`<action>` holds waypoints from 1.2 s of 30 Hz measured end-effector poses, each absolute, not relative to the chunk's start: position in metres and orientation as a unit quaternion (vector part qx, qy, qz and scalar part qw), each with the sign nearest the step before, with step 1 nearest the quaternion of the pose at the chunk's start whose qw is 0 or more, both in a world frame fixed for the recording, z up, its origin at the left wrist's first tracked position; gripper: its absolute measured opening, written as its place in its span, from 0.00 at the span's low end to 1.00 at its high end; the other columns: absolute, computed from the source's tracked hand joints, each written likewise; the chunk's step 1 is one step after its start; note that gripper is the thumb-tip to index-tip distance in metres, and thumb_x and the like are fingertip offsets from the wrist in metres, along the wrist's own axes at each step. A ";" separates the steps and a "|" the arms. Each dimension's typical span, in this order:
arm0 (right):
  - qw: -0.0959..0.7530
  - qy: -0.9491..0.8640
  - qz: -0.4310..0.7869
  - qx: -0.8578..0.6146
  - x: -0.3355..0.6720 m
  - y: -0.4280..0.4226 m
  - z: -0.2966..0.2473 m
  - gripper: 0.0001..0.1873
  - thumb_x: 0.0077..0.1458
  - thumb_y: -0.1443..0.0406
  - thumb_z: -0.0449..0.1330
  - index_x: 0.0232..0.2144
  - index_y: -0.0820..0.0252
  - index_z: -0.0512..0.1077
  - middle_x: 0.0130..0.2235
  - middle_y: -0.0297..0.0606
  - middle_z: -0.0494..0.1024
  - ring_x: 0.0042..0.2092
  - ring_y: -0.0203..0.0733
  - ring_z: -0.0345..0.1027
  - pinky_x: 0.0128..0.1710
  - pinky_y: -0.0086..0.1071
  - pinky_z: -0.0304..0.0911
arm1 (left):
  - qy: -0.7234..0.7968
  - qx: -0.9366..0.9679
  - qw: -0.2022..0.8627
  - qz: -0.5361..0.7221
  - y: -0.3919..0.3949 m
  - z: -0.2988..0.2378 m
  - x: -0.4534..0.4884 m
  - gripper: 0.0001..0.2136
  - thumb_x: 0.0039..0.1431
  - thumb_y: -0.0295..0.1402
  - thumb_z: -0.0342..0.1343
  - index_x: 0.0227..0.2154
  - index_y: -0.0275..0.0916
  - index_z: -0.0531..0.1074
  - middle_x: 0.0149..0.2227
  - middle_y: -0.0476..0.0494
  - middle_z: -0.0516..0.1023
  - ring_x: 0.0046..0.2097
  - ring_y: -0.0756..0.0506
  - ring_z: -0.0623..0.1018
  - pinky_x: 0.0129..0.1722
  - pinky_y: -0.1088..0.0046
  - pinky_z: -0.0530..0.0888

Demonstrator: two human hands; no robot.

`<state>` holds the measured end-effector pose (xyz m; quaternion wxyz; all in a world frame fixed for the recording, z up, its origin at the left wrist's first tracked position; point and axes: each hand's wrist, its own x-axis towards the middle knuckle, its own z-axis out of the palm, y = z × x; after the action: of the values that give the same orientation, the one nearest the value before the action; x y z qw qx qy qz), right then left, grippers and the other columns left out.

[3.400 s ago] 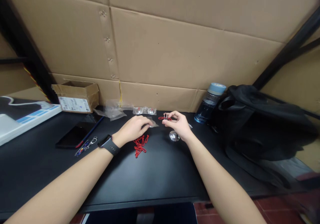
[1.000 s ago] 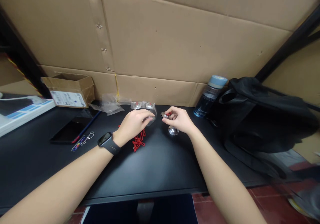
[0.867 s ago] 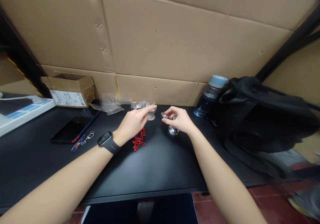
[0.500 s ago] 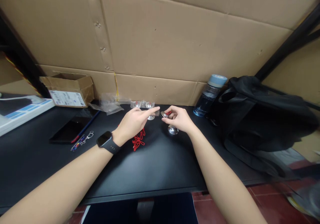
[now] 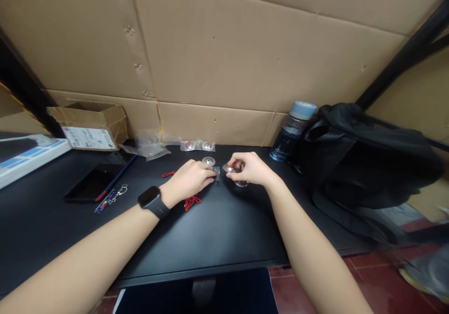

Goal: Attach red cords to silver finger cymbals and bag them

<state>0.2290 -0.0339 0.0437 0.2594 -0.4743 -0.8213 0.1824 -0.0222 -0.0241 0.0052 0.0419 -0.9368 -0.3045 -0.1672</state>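
My right hand (image 5: pixel 250 168) pinches a silvery finger cymbal (image 5: pixel 227 169) with a bit of red cord at its centre. Beneath that hand, partly hidden, another shiny metal cymbal (image 5: pixel 242 183) lies on the black table. My left hand (image 5: pixel 192 177), with a black watch on the wrist, has its fingers closed on a small clear plastic wrapper (image 5: pixel 216 171). Just beyond its fingers a loose cymbal (image 5: pixel 208 161) with a centre hole lies flat. Red cords (image 5: pixel 191 203) are bunched below the left hand, and a single red cord (image 5: pixel 168 174) lies to its left.
Wrapped cymbals (image 5: pixel 197 145) and crumpled clear plastic (image 5: pixel 152 148) lie by the cardboard wall. On the left are an open carton (image 5: pixel 89 127), a dark tablet (image 5: pixel 94 181), a keychain (image 5: pixel 111 199) and a power strip (image 5: pixel 35 155). A bottle (image 5: pixel 293 129) and black backpack (image 5: pixel 372 160) stand right.
My left hand has come down and toward me, its pointing finger now curled, uncovering the loose cymbal. The right hand has lowered slightly with its cymbal over the one on the table.
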 end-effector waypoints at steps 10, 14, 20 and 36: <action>0.184 -0.857 0.156 -0.456 0.224 -0.031 0.033 0.09 0.47 0.66 0.69 0.35 0.57 0.80 0.32 0.33 0.81 0.32 0.37 0.74 0.35 0.27 0.64 | -0.294 -0.944 -0.005 -0.148 -0.032 0.008 -0.022 0.14 0.70 0.36 0.52 0.54 0.43 0.76 0.54 0.42 0.80 0.54 0.41 0.79 0.56 0.63 0.71; 0.177 -0.871 0.156 -0.432 0.221 -0.030 0.029 0.13 0.48 0.65 0.69 0.39 0.57 0.82 0.37 0.36 0.83 0.36 0.40 0.76 0.38 0.29 0.66 | -0.311 -0.939 0.024 -0.149 -0.033 0.005 -0.022 0.14 0.70 0.37 0.53 0.54 0.46 0.77 0.56 0.43 0.79 0.57 0.39 0.77 0.55 0.60 0.70; 0.148 -0.891 0.154 -0.401 0.224 -0.029 0.033 0.17 0.48 0.67 0.69 0.43 0.54 0.84 0.46 0.37 0.83 0.42 0.42 0.77 0.43 0.29 0.66 | -0.350 -0.925 0.058 -0.135 -0.035 0.000 -0.025 0.15 0.69 0.40 0.53 0.54 0.52 0.77 0.56 0.42 0.77 0.56 0.36 0.76 0.52 0.58 0.70; 0.253 -0.849 0.168 -0.433 0.220 -0.035 0.041 0.12 0.49 0.66 0.69 0.40 0.57 0.83 0.37 0.37 0.83 0.35 0.39 0.75 0.37 0.29 0.66 | -0.294 -0.942 0.034 -0.160 -0.034 0.003 -0.022 0.14 0.70 0.34 0.52 0.55 0.43 0.74 0.52 0.41 0.80 0.53 0.41 0.79 0.59 0.60 0.69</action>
<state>0.2200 -0.0354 0.0408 0.2525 -0.4334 -0.8486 0.1682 -0.0221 -0.0343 0.0030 0.0343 -0.9417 -0.2939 -0.1602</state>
